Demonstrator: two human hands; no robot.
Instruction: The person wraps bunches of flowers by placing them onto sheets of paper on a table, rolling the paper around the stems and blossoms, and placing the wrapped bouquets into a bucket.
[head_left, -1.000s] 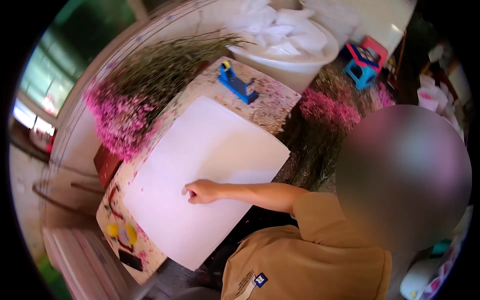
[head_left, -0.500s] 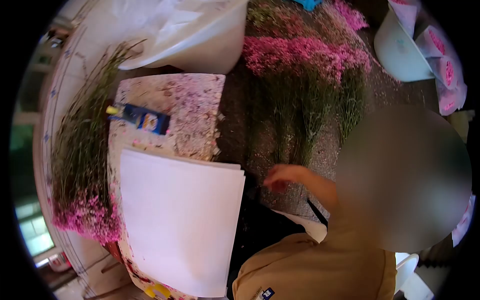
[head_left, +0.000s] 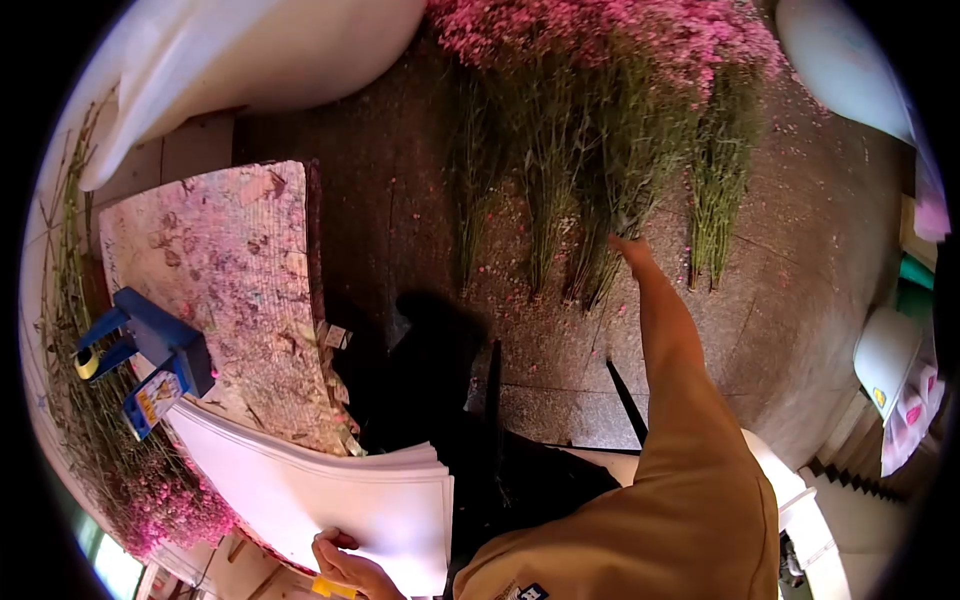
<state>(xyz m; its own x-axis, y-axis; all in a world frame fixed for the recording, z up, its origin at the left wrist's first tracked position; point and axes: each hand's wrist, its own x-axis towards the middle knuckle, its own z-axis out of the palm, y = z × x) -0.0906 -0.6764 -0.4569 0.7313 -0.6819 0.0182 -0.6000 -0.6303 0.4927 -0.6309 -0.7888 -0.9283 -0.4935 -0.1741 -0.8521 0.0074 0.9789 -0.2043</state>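
My right hand (head_left: 628,247) reaches forward to the lower stems of a pink-flowered bunch (head_left: 640,150) on the floor. Its fingers are closed around some stems, which partly hide them. My left hand (head_left: 350,567) lies over a stack of white paper sheets (head_left: 300,480) on the worktable, fingers curled; anything inside them is hidden. Against that hand shows a yellow item (head_left: 333,588), cut off by the frame's lower edge. A blue tape dispenser (head_left: 160,345) with a yellow part stands at the paper's far edge.
Pale stained cardboard (head_left: 220,260) covers the worktable. More pink flowers (head_left: 180,510) lie along its left side. A large whitish tub (head_left: 290,50) stands behind, a pale bucket (head_left: 840,60) at the upper right. Wrapped flowers (head_left: 910,420) are at the far right.
My right hand has moved forward from beside my lap to the flower stems and closed there. My left hand has come into view on the paper. The camera view has shifted.
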